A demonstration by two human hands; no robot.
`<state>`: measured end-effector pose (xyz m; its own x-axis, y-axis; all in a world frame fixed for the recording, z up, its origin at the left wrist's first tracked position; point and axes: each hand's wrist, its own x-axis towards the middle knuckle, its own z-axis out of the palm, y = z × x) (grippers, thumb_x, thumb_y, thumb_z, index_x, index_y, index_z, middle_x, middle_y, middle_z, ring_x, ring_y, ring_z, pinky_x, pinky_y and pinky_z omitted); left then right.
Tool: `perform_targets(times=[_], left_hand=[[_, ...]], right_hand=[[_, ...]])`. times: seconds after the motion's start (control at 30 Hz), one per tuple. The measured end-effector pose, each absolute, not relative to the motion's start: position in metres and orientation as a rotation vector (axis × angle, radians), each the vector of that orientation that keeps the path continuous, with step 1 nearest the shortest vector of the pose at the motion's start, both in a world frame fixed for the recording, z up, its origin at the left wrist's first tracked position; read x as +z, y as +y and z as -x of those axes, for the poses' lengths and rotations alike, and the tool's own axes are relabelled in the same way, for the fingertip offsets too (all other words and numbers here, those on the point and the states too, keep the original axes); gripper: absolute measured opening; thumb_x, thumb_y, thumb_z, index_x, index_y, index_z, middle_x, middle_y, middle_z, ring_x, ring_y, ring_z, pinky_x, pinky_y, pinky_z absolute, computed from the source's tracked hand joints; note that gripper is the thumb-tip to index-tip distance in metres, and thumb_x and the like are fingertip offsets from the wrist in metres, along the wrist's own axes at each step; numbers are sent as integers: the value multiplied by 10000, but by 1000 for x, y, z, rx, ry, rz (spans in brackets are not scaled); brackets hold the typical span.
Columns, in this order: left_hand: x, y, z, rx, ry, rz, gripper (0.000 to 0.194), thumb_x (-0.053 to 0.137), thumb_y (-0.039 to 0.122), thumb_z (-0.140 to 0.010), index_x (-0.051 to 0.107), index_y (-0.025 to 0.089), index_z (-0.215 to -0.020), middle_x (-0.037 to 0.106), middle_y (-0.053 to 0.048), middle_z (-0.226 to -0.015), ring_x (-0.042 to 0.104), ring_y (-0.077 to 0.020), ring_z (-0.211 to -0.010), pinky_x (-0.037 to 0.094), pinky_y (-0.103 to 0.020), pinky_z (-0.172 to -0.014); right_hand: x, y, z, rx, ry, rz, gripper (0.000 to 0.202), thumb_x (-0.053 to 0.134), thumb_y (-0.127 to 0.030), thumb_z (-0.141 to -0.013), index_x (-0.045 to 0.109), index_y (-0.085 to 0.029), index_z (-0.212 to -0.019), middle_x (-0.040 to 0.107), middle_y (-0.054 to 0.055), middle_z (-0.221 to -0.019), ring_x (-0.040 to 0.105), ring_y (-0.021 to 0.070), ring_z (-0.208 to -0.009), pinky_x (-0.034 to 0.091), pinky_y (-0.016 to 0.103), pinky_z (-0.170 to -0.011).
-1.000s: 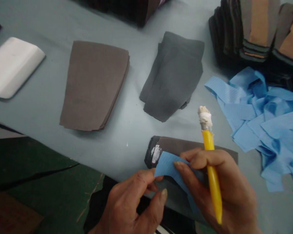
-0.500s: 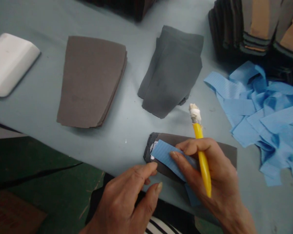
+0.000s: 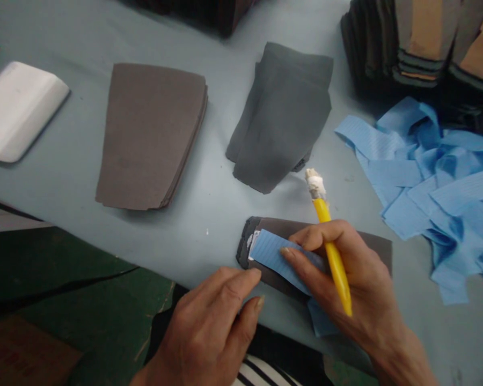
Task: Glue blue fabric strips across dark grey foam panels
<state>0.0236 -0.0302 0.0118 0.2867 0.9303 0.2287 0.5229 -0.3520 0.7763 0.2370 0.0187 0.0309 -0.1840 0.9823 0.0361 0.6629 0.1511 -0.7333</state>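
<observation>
Between thumb and fingertips, my right hand [image 3: 354, 284] pinches a blue ribbed fabric strip [image 3: 276, 254]. The same hand carries a yellow-handled brush [image 3: 336, 268], its bristles coated white and pointing up and away. Under the strip lies a dark grey-brown piece [image 3: 376, 252], with a black end and a white glue-like smear beside the strip's tip. My left hand [image 3: 213, 321] is beside the near edge of that piece, fingers bent, thumb apart, nothing in it. Another blue strip [image 3: 322, 319] shows below my right hand, partly hidden.
A brown sheet stack [image 3: 153, 134] and a dark grey sheet pile [image 3: 284, 118] lie farther back on the grey table [image 3: 177, 241]. Blue strips [image 3: 438, 182] are heaped at right, below dark stacked pieces [image 3: 422, 37]. A white block [image 3: 24, 110] sits at left.
The brush has tilted slightly, its tip shifting a little left. My left thumb has come slightly closer to its fingers. My right hand stays on the blue strip.
</observation>
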Motion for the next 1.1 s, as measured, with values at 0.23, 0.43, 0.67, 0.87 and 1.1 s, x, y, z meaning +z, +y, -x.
perform_targets(times=[0.23, 0.43, 0.67, 0.87, 1.1], left_hand=[[13, -20, -20, 877, 1329, -2142, 225, 575, 110, -1069, 647, 140, -1280, 778, -48, -1017, 765, -148, -872, 623, -252, -839], [14, -13, -20, 786, 1387, -2275, 231, 531, 152, -1094, 638, 148, -1299, 771, -31, -960, 760, -174, -755, 643, -302, -704], [12, -12, -22, 754, 1401, -2313, 240, 519, 149, -1095, 628, 157, -1308, 762, -22, -940, 750, -174, -726, 628, -295, -655], [12, -11, -23, 743, 1409, -2313, 246, 507, 155, -1102, 629, 164, -1316, 749, -18, -930, 744, -170, -726, 622, -290, -669], [10, -12, -23, 730, 1426, -2320, 248, 501, 160, -1108, 626, 168, -1322, 738, -15, -914, 733, -171, -704, 608, -291, -641]], right_hand=[[32, 20, -235, 816, -1911, 1586, 187, 686, -224, -998, 512, -286, -968, 755, -28, -842, 718, 149, -647, 449, 219, -476], [31, 24, -234, 797, -1949, 1584, 183, 679, -229, -1002, 510, -286, -960, 760, -23, -852, 725, 158, -662, 470, 231, -514], [29, 24, -237, 814, -1979, 1571, 184, 679, -228, -1012, 510, -292, -978, 750, -26, -869, 720, 157, -677, 441, 231, -508], [29, 23, -236, 879, -1938, 1578, 177, 685, -234, -1013, 516, -283, -985, 744, -19, -884, 705, 155, -689, 420, 236, -506], [28, 23, -235, 896, -1931, 1591, 165, 685, -248, -1013, 524, -275, -991, 754, -14, -890, 719, 156, -702, 429, 251, -530]])
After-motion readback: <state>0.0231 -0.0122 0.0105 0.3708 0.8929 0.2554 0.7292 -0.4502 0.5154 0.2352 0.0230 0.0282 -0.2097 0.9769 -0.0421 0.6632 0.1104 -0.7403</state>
